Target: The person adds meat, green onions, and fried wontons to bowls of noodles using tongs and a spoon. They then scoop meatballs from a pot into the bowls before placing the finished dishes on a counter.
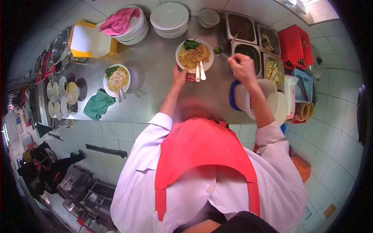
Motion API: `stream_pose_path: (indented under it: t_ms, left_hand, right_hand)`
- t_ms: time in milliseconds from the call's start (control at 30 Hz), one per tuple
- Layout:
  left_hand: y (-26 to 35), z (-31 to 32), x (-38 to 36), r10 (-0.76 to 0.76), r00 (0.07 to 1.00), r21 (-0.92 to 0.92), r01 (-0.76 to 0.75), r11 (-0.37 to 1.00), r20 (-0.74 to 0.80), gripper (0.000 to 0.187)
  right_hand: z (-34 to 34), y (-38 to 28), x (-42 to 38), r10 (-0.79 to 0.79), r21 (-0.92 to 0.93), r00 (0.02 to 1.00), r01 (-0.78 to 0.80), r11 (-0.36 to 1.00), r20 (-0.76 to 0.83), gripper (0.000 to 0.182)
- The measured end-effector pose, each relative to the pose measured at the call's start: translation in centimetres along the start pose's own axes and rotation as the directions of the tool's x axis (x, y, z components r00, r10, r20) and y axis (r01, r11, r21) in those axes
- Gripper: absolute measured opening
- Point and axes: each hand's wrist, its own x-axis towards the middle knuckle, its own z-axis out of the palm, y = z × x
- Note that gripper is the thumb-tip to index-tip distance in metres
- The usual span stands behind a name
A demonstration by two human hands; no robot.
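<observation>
My left hand grips the near left rim of a white plate of noodles, topped with brown crumbly food and dark greens. A spoon and fork rest on that plate, handles toward me. To its right, my right hand is closed round the handle of a spoon, whose bowl holds something green. This hand is over the near edge of a metal tray of dark green food. Another plate of noodles with pale topping sits at the left, beside a green cloth.
White plates are stacked at the back, another stack bearing a pink cloth. Metal food trays, a red basket and a plastic tub stand at the right. A person in dark clothes is at the far lower left.
</observation>
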Motion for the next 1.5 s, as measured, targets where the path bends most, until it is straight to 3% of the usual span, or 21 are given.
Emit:
stream_pose_path:
  t_ms: [100, 200, 333, 433, 467, 567, 633, 700, 833, 933, 1133, 1267, 1333, 1367, 1433, 1500]
  left_hand:
    - [-0.2, -0.3, 0.3, -0.005, 0.999, -0.039, 0.007, 0.999, 0.046, 0.054]
    - [0.7, 0.0, 0.2, -0.027, 1.0, -0.018, 0.027, 0.999, 0.015, 0.057]
    - [1.2, -0.1, -0.1, -0.038, 0.998, 0.003, 0.038, 0.999, 0.043, 0.057]
    - [1.1, -0.3, 0.3, -0.041, 0.995, -0.013, 0.043, 0.999, 0.087, 0.059]
    - [0.9, -0.3, 0.4, -0.043, 0.995, -0.014, 0.044, 0.999, 0.094, 0.059]
    - [1.0, -0.4, 0.5, -0.044, 0.995, -0.005, 0.044, 0.999, 0.087, 0.058]
    - [1.2, -0.3, 0.2, -0.055, 0.997, -0.009, 0.056, 0.998, 0.044, 0.054]
    - [1.6, -0.1, -0.3, -0.056, 0.998, 0.001, 0.056, 0.998, 0.029, 0.05]
    - [1.8, -0.2, -0.2, -0.054, 0.996, 0.024, 0.053, 0.998, 0.07, 0.047]
    - [1.9, -0.3, -0.3, -0.034, 0.998, 0.034, 0.032, 0.999, 0.057, 0.046]
    - [1.7, -0.3, -0.2, -0.038, 0.999, 0.008, 0.038, 0.999, 0.022, 0.042]
    - [1.3, -0.4, 0.2, -0.02, 0.998, -0.008, 0.021, 1.0, 0.053, 0.042]
    - [1.7, -0.2, -0.4, 0.0, 1.0, -0.011, 0.0, 1.0, 0.026, 0.042]
    - [1.8, -0.2, -0.4, 0.002, 1.0, -0.01, -0.002, 1.0, 0.022, 0.042]
    - [1.6, -0.3, -0.3, -0.016, 1.0, -0.017, 0.016, 1.0, 0.012, 0.041]
    - [1.0, -0.5, -0.5, -0.006, 1.0, -0.017, 0.007, 1.0, 0.003, 0.041]
  right_hand:
    - [6.5, -2.4, -0.6, 0.032, 0.04, 0.998, -0.03, 0.999, -0.05, 0.019]
    - [10.8, -2.4, -0.8, -0.071, -0.1, 0.989, 0.058, 0.993, -0.133, 0.017]
    - [10.7, -0.6, 0.6, -0.068, -0.207, 0.96, 0.011, 0.978, -0.271, 0.016]
    - [11.0, -0.3, 0.5, -0.058, -0.197, 0.976, 0.016, 0.98, -0.21, 0.016]
    - [11.8, 0.2, 0.3, -0.186, -0.23, 0.957, 0.134, 0.964, -0.221, 0.016]
    - [11.9, -1.7, -0.4, -0.176, -0.214, 0.969, 0.138, 0.967, -0.172, 0.014]
    - [12.0, -0.5, 0.2, -0.183, -0.252, 0.96, 0.128, 0.959, -0.21, 0.013]
    - [11.5, 0.5, 0.9, -0.09, -0.29, 0.968, 0.018, 0.957, -0.236, 0.014]
    - [11.5, 1.3, 1.3, -0.155, -0.324, 0.93, 0.041, 0.945, -0.334, 0.015]
    - [11.4, 1.8, 1.2, -0.181, -0.366, 0.934, 0.059, 0.929, -0.309, 0.014]
    - [12.4, 2.2, 0.9, -0.11, -0.301, 0.92, -0.009, 0.954, -0.376, 0.015]
    - [12.2, 3.2, 0.8, -0.123, -0.258, 0.933, 0.035, 0.966, -0.337, 0.014]
    - [12.4, 1.7, -0.2, -0.082, -0.067, 0.955, 0.066, 0.996, -0.285, 0.014]
    - [13.3, 1.0, -0.7, -0.084, -0.064, 0.955, 0.069, 0.996, -0.283, 0.014]
    - [15.5, 0.0, -1.7, -0.305, -0.157, 0.911, 0.27, 0.95, -0.277, 0.015]
    - [16.0, -0.2, -2.2, -0.243, -0.112, 0.917, 0.218, 0.969, -0.317, 0.017]
